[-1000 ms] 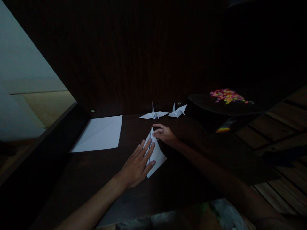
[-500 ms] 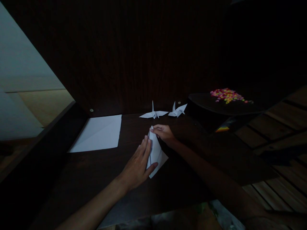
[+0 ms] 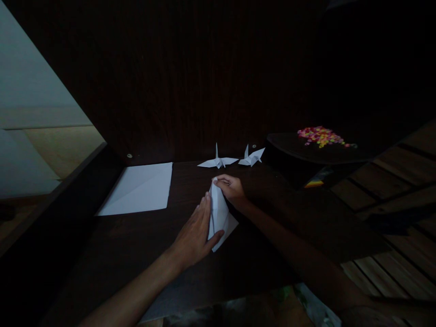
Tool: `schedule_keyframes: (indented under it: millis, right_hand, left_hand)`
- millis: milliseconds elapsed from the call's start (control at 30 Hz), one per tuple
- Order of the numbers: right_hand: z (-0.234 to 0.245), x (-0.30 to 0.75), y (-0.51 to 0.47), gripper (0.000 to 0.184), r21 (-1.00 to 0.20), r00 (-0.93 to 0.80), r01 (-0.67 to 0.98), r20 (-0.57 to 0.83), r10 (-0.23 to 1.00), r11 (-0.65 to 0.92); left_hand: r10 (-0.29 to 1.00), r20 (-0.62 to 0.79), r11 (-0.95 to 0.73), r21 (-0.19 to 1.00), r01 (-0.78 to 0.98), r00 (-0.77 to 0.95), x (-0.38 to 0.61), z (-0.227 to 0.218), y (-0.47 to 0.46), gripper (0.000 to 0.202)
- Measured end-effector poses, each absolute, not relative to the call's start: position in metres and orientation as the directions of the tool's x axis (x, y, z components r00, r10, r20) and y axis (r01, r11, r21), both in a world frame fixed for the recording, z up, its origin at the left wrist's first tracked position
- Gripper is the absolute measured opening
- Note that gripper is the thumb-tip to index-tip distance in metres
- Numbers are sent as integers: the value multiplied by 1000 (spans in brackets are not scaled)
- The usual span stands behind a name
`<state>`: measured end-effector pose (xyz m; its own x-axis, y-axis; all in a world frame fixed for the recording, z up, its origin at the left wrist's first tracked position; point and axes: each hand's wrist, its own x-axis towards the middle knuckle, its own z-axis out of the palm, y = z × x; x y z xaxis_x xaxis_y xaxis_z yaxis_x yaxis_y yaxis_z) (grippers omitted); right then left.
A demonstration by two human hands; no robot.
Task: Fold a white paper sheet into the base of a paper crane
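Observation:
A white folded sheet of paper (image 3: 220,211) lies on the dark tabletop between my hands, pointed at its far end and wider near me. My left hand (image 3: 195,227) rests along its left side with the fingers stretched out together. The left thumb presses on its near part. At the far tip, my right hand (image 3: 231,188) pinches the paper between thumb and curled fingers. Just beyond my hands stand two white origami cranes, a left crane (image 3: 218,162) with wings spread and a right crane (image 3: 252,157) turned at an angle.
To the left lies a flat white paper stack (image 3: 139,188). A pile of small colourful pieces (image 3: 320,136) sits on a dark curved shelf (image 3: 289,147) at the right. A dark panel (image 3: 190,81) rises behind the table. Slatted wood (image 3: 405,181) shows at the right.
The far part of the folded paper has opened slightly, and the left fingers now lie more along its edge than on top. My right hand keeps its pinch at the tip.

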<state>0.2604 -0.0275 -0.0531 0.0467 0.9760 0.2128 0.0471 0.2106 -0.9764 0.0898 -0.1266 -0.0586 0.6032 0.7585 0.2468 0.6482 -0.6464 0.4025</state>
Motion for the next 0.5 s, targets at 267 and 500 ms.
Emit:
schedule_keyframes:
  millis: [267, 500]
  right_hand:
    - [-50, 260, -29, 20, -989, 92, 11, 146, 985, 145]
    - [-50, 265, -31, 31, -995, 47, -50, 89, 995, 92]
  left_hand:
    - [728, 246, -684, 336, 648, 640, 90, -60, -126, 85]
    - [792, 225, -594, 497, 633, 567, 87, -51, -125, 85]
